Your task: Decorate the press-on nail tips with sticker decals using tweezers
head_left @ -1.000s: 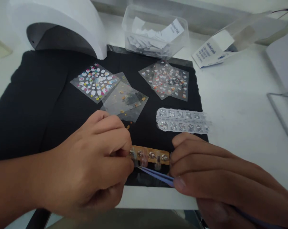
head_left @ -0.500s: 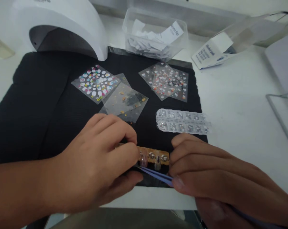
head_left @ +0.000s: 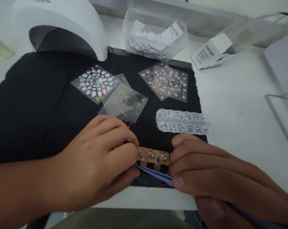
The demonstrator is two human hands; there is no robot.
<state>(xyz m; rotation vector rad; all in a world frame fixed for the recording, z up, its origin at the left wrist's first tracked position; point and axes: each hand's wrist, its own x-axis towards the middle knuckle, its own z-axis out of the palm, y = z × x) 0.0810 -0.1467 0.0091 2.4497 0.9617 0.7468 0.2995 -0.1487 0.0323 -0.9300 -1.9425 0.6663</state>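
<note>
A narrow brown nail tip stand (head_left: 145, 152) with round metal knobs lies at the front of the black mat. Clear false nails (head_left: 157, 163) are mounted along it and stick out towards me. My left hand (head_left: 103, 156) is closed over the stand's left end, and its curled fingers hide that part. Blue tweezers (head_left: 157, 174) are pinched in my right hand (head_left: 203, 168), whose knuckles come close to the stand's right end. The tweezers point left, with their tips beside my left fingertips. Whether the tips grip anything is hidden.
Sticker sheets (head_left: 127, 100) overlap on the black mat (head_left: 26, 111), with more sheets (head_left: 170, 81) to the right. A clear rhinestone case (head_left: 182, 121) lies nearer me. Behind stand a white nail lamp (head_left: 86, 19), a plastic tub (head_left: 155, 47) of alcohol pads and a cardboard box (head_left: 213, 51).
My left hand has shifted very slightly, its thumb drawn a little back to the left. The tweezers and my right hand stay almost where they were.
</note>
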